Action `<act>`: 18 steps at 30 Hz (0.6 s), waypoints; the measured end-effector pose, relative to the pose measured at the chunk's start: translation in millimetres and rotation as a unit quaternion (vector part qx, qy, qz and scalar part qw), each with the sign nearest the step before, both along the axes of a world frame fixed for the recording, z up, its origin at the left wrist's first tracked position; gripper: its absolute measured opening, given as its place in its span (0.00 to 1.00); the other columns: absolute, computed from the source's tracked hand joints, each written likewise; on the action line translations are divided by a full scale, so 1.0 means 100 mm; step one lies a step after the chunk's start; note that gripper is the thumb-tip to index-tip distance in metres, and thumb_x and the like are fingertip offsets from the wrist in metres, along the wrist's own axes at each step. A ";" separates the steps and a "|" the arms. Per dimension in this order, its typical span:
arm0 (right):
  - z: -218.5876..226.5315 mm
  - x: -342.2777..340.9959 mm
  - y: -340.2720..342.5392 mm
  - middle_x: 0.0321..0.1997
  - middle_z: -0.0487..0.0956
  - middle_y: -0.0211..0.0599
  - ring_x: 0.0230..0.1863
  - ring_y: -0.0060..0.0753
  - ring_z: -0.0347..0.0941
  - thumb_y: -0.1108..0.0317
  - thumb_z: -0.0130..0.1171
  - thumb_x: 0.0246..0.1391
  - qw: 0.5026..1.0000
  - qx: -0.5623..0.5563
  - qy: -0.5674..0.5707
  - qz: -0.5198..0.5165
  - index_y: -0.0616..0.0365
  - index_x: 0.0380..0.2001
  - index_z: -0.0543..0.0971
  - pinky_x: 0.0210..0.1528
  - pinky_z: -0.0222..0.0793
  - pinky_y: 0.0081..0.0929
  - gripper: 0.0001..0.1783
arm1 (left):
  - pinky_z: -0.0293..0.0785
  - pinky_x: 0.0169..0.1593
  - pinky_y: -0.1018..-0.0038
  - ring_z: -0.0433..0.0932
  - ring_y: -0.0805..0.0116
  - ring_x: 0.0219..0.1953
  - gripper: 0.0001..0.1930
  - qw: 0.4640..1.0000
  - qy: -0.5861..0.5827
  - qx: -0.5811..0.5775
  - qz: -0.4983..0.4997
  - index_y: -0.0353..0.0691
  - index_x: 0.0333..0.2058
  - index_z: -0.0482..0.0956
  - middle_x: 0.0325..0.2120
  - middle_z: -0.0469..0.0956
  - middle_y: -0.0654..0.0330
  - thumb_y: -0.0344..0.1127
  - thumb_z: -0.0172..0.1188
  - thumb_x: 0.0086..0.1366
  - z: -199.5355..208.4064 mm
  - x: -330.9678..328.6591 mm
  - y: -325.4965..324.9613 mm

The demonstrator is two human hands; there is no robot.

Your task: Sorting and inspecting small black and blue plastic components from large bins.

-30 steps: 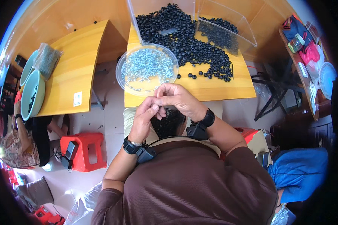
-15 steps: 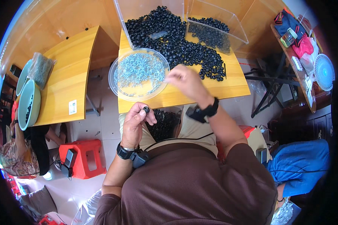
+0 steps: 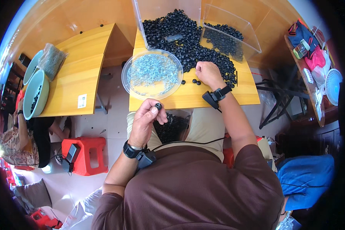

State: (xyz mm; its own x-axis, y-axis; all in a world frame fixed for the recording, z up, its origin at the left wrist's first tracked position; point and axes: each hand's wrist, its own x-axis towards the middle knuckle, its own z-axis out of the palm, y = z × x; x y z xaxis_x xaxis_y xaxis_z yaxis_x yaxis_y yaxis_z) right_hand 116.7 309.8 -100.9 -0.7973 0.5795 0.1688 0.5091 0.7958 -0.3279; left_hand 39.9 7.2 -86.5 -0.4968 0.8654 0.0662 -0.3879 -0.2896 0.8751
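Observation:
My left hand (image 3: 145,120) is held low in front of the table edge, its thumb and fingers pinched on a small round black piece with a hole (image 3: 158,105). Farther right, my right hand (image 3: 210,74) rests at the near edge of a heap of similar black pieces (image 3: 176,30), fingers curled down; whatever lies between its fingertips is hidden. A round clear tray (image 3: 125,76) of small shiny silvery-blue parts (image 3: 153,71) sits between the hands and the heap. A few black pieces (image 3: 196,81) lie apart between tray and right hand.
Clear plastic bins (image 3: 253,40) stand tipped around the heap. More black pieces (image 3: 172,126) fill a container below the table edge. At left, another table (image 3: 80,57) bears green basins (image 3: 46,97) and a bag of parts (image 3: 51,61); a person sits there beside a red stool (image 3: 74,165).
My right hand has gone from the tray's right rim to the edge of the black heap. My left hand keeps its pinch on the black piece. The whole view has shifted slightly.

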 end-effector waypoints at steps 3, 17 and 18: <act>0.05 0.10 -0.07 0.24 0.79 0.39 0.30 0.39 0.77 0.70 0.58 0.47 0.996 -0.044 0.079 0.017 0.57 0.26 0.79 0.36 0.71 0.35 0.03 | 0.70 0.33 0.77 0.76 0.69 0.29 0.12 1.000 0.002 0.001 -0.006 0.40 0.39 0.69 0.28 0.75 0.57 0.43 0.52 0.66 0.02 0.02 0.02; 0.61 0.26 -1.40 0.33 0.79 0.29 0.36 0.16 0.73 0.72 0.57 0.57 0.764 -0.507 0.325 0.233 0.64 0.33 0.79 0.40 0.70 0.17 0.06 | 0.69 0.34 0.77 0.75 0.69 0.29 0.14 0.999 0.044 -0.007 -0.009 0.39 0.40 0.69 0.28 0.75 0.57 0.44 0.52 0.66 0.13 0.15 0.10; 0.60 0.26 -1.41 0.33 0.79 0.29 0.36 0.16 0.73 0.72 0.57 0.57 0.763 -0.508 0.324 0.234 0.64 0.33 0.79 0.40 0.70 0.17 0.06 | 0.69 0.35 0.77 0.75 0.69 0.29 0.14 0.999 0.043 -0.008 -0.006 0.39 0.40 0.69 0.28 0.75 0.57 0.45 0.52 0.66 0.13 0.15 0.10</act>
State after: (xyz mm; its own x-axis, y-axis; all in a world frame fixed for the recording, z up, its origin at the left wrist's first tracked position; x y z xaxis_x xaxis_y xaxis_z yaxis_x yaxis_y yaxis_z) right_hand 142.7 169.0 -41.0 -0.8972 0.3505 0.2687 -0.2835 0.0094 -0.9589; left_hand 55.0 16.9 -73.4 -0.4802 0.8721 0.0942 -0.3137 -0.2710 0.9100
